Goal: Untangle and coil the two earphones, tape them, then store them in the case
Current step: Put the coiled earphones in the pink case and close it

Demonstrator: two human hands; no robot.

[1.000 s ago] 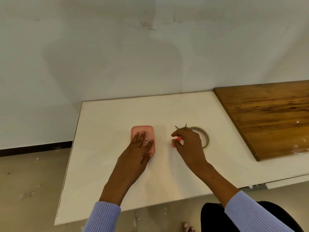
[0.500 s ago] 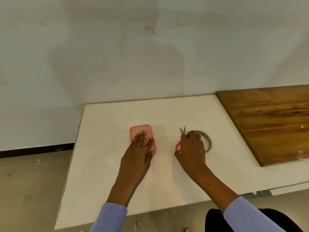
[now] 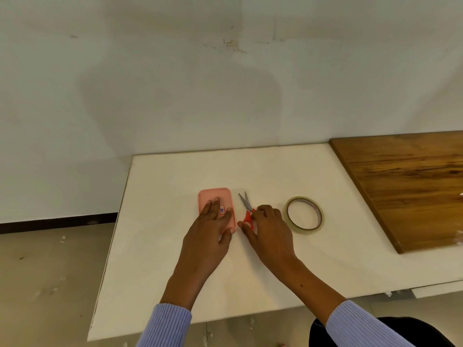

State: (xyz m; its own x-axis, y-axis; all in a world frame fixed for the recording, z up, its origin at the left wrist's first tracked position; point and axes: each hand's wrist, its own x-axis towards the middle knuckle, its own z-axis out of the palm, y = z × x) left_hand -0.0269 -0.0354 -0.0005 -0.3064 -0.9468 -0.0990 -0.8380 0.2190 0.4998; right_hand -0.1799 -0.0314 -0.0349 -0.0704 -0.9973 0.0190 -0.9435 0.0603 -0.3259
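Resting flat on the pink case [image 3: 217, 196], your left hand [image 3: 210, 230] has its fingers straight and spread over the lid, pressing down rather than curling round anything. The case lies closed on the white table [image 3: 165, 246], near its middle, with a small labelled sticker [image 3: 222, 209] showing between your fingers; your thumb sits by the case's near right corner.

Your right hand [image 3: 269, 232] is just to the right of the case, lying over the red handles of the scissors [image 3: 246, 209]. Its fingertips are bent onto the handles and the thumb reaches along their left side, but whether you actually grip them or merely touch them is hard to say from this angle, since the hand covers most of the handles. The scissors lie on the table with their grey blades slightly parted and pointing away from you, close beside the case's right edge without clearly touching it.

The roll of tape [image 3: 305, 214] lies flat on the table to the right of your right hand, near it but apart. Farther right, a brown wooden board [image 3: 411, 186] lies on the table against the wall. Both your forearms come in from the near edge in ribbed light-blue sleeves [image 3: 165, 326].
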